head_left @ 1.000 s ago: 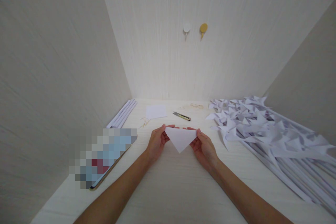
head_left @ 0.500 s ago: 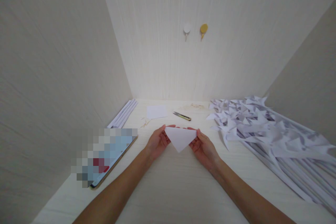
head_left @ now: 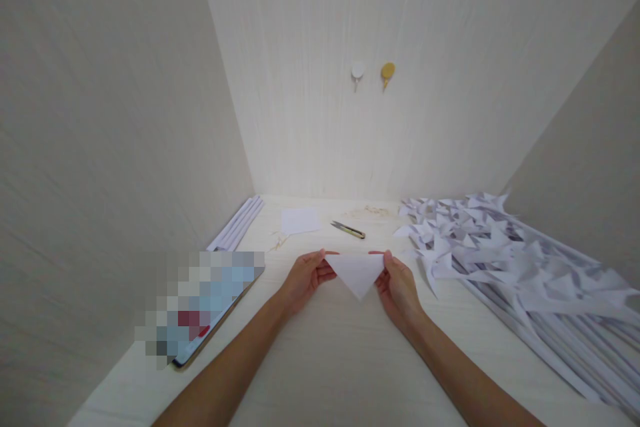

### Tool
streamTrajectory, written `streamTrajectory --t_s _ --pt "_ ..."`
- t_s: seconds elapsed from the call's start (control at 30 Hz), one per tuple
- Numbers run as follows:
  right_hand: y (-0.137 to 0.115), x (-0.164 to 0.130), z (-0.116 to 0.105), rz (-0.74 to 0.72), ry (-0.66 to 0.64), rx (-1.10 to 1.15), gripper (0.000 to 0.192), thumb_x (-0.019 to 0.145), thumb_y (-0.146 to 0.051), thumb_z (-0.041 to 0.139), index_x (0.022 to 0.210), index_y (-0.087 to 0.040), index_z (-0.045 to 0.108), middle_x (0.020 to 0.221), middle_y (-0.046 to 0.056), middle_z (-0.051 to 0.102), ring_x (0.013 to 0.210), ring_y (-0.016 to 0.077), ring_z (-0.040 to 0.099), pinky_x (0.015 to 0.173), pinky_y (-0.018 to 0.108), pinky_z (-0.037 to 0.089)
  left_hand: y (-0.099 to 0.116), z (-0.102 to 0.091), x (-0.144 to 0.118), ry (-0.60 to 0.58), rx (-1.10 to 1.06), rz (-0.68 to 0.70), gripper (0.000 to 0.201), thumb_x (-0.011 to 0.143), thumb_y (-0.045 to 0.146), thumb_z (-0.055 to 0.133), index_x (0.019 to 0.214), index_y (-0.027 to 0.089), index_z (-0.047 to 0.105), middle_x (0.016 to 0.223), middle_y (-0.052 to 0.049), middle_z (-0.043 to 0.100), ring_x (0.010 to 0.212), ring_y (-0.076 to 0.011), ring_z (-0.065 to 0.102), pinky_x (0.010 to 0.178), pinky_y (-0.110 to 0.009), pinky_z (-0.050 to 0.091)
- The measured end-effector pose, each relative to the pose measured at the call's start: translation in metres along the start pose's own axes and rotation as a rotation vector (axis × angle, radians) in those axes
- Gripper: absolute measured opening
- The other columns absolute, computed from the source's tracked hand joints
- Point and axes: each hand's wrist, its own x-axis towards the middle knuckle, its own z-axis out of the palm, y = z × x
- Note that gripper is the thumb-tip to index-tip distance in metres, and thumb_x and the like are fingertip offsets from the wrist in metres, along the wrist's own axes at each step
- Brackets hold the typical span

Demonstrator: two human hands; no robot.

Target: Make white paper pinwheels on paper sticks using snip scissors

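Observation:
A white sheet of paper folded into a triangle (head_left: 357, 272) is held up between my two hands, its long edge at the top and one corner pointing down. My left hand (head_left: 309, 278) pinches its left corner between thumb and fingers. At the right corner, my right hand (head_left: 401, 283) grips in the same way. Just beyond the paper lie small thread snips (head_left: 349, 229) with a yellowish body. Left of them is a flat piece of white paper (head_left: 300, 220).
A phone (head_left: 220, 310), partly pixelated, lies at the left. Behind it are several rolled paper tubes (head_left: 237, 223). Many paper pinwheels on sticks (head_left: 480, 240) are piled at the right. Small pale scraps (head_left: 280, 240) lie near the flat paper. Two hooks (head_left: 388, 71) hang on the wall.
Both hands have shifted slightly right with the folded paper, still gripping its corners. The whole scene sits a little lower as the camera tilts.

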Motion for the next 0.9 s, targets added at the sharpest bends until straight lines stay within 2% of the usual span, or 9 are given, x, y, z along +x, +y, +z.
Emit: streamTrajectory --t_s 0.13,0.23,0.3,0.43,0.57,0.67,0.73,0.83,0.9 --pt "0.003 0.003 -0.008 -0.164 0.123 -0.241 0.036 0.062 -0.051 0.060 0.059 -0.015 0.057 0.046 -0.004 0.047 0.043 0.0089 0.041 0.041 0.021 0.031 -0.002 -0.001 0.000 0.027 0.192 0.012 0.020 0.058 0.028 0.067 0.069 0.012 0.065 0.065 -0.005 0.064 0.057 -0.0102 0.055 0.055 -0.021 0.040" --pt "0.005 -0.001 -0.010 -0.270 0.101 -0.429 0.038 0.068 -0.051 0.053 0.052 -0.017 0.047 0.043 -0.006 0.037 0.041 0.0082 0.032 0.039 0.022 0.024 -0.003 -0.002 -0.001 -0.050 0.346 0.000 0.018 0.058 0.029 0.066 0.065 0.012 0.064 0.060 -0.002 0.060 0.053 -0.0091 0.050 0.051 -0.021 0.037" --pt "0.006 -0.004 -0.010 -0.298 0.052 -0.510 0.039 0.072 -0.050 0.050 0.051 -0.018 0.043 0.044 -0.006 0.035 0.042 0.0082 0.031 0.039 0.022 0.023 -0.005 -0.003 -0.002 -0.140 0.477 -0.002 0.024 0.062 0.035 0.061 0.059 0.011 0.061 0.053 0.001 0.053 0.048 -0.0073 0.043 0.046 -0.020 0.030" --pt "0.007 -0.008 -0.005 -0.269 -0.040 -0.604 0.039 0.073 -0.050 0.047 0.052 -0.017 0.045 0.046 -0.005 0.036 0.043 0.0086 0.031 0.039 0.022 0.023 -0.009 -0.003 -0.002 -0.249 0.675 0.032 0.039 0.068 0.047 0.052 0.049 0.013 0.047 0.045 0.005 0.037 0.043 -0.0049 0.029 0.042 -0.021 0.017" --pt "0.007 -0.007 -0.001 -0.201 -0.070 -0.572 0.039 0.070 -0.052 0.050 0.054 -0.016 0.048 0.046 -0.005 0.038 0.042 0.0082 0.032 0.038 0.022 0.023 -0.013 0.001 -0.003 -0.280 0.783 0.057 0.041 0.070 0.051 0.046 0.050 0.016 0.038 0.046 0.006 0.032 0.043 -0.0054 0.026 0.042 -0.022 0.016" --pt "0.007 -0.007 0.001 -0.117 -0.064 -0.490 0.039 0.069 -0.052 0.051 0.055 -0.016 0.048 0.043 -0.006 0.038 0.039 0.0075 0.032 0.036 0.021 0.023 -0.015 0.005 -0.004 -0.255 0.816 0.099 0.038 0.071 0.048 0.045 0.052 0.016 0.039 0.047 0.006 0.032 0.045 -0.0061 0.027 0.043 -0.022 0.018" --pt "0.006 -0.008 0.004 -0.081 -0.056 -0.454 0.036 0.063 -0.050 0.059 0.055 -0.016 0.049 0.043 -0.006 0.040 0.038 0.0072 0.033 0.036 0.020 0.024 -0.015 0.007 -0.006 -0.215 0.825 0.128 0.035 0.071 0.045 0.046 0.052 0.016 0.040 0.048 0.006 0.032 0.046 -0.0064 0.027 0.043 -0.022 0.019" --pt "0.004 -0.010 0.006 -0.077 -0.047 -0.472 0.032 0.051 -0.040 0.071 0.056 -0.015 0.052 0.045 -0.005 0.046 0.040 0.0077 0.038 0.037 0.020 0.029 -0.015 0.008 -0.007 -0.166 0.865 0.176 0.033 0.071 0.042 0.047 0.051 0.016 0.043 0.047 0.005 0.034 0.047 -0.0069 0.028 0.043 -0.022 0.019" --pt "0.005 -0.011 0.007 -0.072 -0.036 -0.485 0.030 0.048 -0.037 0.072 0.055 -0.014 0.054 0.045 -0.004 0.049 0.041 0.0083 0.040 0.038 0.021 0.031 -0.015 0.009 -0.007 -0.155 0.911 0.199 0.033 0.071 0.041 0.047 0.051 0.015 0.045 0.047 0.004 0.036 0.047 -0.0072 0.029 0.044 -0.022 0.020"
